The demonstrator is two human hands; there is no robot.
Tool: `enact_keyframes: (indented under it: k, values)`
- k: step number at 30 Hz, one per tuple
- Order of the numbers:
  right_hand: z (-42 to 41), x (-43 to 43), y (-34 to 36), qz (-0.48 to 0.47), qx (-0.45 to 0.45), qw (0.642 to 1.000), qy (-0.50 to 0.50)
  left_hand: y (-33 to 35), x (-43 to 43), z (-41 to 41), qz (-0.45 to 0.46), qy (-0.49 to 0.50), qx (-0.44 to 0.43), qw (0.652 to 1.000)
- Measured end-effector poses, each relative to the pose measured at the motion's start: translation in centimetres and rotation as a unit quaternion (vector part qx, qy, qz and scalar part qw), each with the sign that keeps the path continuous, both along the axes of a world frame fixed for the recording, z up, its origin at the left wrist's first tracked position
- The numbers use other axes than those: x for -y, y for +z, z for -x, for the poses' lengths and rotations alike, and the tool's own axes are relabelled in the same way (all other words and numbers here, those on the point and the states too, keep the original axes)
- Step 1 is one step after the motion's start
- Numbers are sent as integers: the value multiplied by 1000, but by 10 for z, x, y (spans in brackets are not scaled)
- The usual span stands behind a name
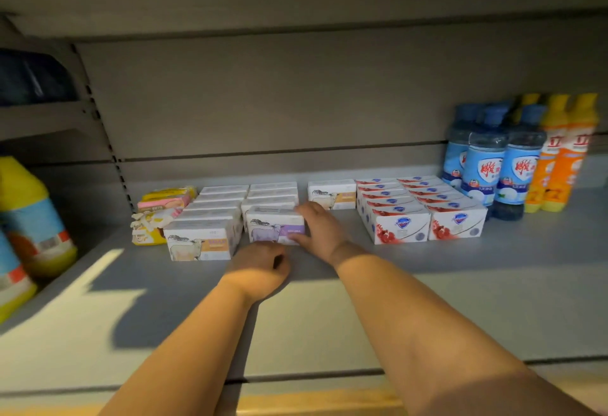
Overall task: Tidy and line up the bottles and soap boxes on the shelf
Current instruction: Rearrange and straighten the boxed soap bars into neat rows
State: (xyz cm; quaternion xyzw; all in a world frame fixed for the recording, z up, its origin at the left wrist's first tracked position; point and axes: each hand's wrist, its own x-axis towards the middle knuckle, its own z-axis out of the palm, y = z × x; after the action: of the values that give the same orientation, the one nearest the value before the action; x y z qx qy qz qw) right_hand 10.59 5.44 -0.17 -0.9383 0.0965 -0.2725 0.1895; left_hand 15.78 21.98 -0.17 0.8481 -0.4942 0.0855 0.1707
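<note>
While pinching the right end of purple soap box with right hand, long axis running left of grip, mind curled, empty left hand nearside.

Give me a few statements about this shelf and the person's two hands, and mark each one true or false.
1. The right hand grips a purple-labelled soap box. True.
2. The blue-capped bottles stand at the left end of the soap boxes. False: they stand at the right end, next to the orange bottles.
3. The red-and-white soap boxes sit in two columns to the right of both hands. True.
4. The left hand is lifting a bottle. False: it is low on the shelf, just in front of the purple-labelled soap box, with its fingers curled and no bottle in it.
</note>
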Motion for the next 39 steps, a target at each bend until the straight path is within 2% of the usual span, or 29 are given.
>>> enact_keyframes:
  k: [5,8,10,13,15,18,21,23,25,28,32,36,39]
  values:
    - [42,8,-6,-133,26,991,-16,-2,0,-1,-3,7,-16,1000]
    - [74,22,-5,-252,30,967,-17,-2,0,-2,-14,8,-36,999]
    - [92,28,-5,-314,38,949,-12,-2,1,-2,20,12,-58,998]
    - [104,31,-4,-369,64,927,-7,4,11,3,172,39,-185,967]
    - [107,31,-2,-404,80,911,-2,15,23,14,186,33,-288,939]
    - [111,31,1,-486,129,864,20,27,45,30,181,-43,-340,922]
    - [119,35,4,-582,178,792,48,31,63,42,267,-74,-345,897]
    - [123,40,6,-605,202,769,43,26,73,48,301,-110,-364,875]
    - [125,44,8,-620,214,755,27,17,79,54,311,-131,-358,871]
    - [126,47,13,-619,221,753,31,7,77,53,326,-124,-365,863]
    - [127,39,22,-600,203,771,72,11,71,51,343,-103,-400,843]
    - [125,31,18,-555,200,803,90,21,75,51,398,-104,-499,762]
    - [125,33,17,-506,199,836,66,26,74,58,397,-116,-492,766]
